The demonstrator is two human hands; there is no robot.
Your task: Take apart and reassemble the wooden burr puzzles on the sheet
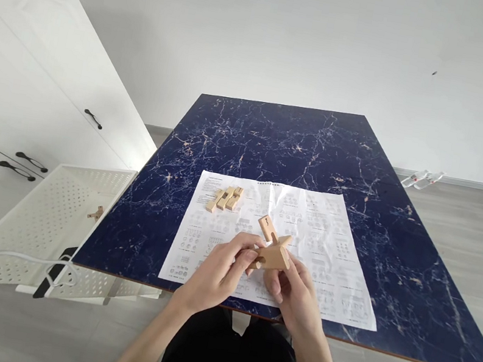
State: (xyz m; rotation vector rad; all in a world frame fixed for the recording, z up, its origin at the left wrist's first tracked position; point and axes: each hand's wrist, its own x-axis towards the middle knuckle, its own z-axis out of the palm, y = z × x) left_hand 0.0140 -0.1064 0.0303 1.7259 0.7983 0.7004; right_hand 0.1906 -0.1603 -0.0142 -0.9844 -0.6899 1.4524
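Observation:
Both my hands hold notched wooden puzzle pieces point(275, 257) together above a printed sheet near the table's front edge. My left hand point(227, 265) pinches the left end of the pieces between thumb and fingers. My right hand point(295, 286) grips their right end, its fingers curled underneath. One piece with a dark mark sticks up to the upper left, and another end points to the upper right. Where the pieces meet is partly hidden by my fingers. Several loose wooden puzzle pieces point(225, 199) lie side by side on the sheet's upper left.
The creased instruction sheet point(309, 217) shows small diagrams and lies on a dark blue marbled table point(271, 142). To the left stands a white perforated cart point(32, 214) with a small wooden object point(96, 213) and a white cable point(2, 253). Behind it is a white cabinet point(47, 68). Clear bottles point(422, 179) are on the floor at right.

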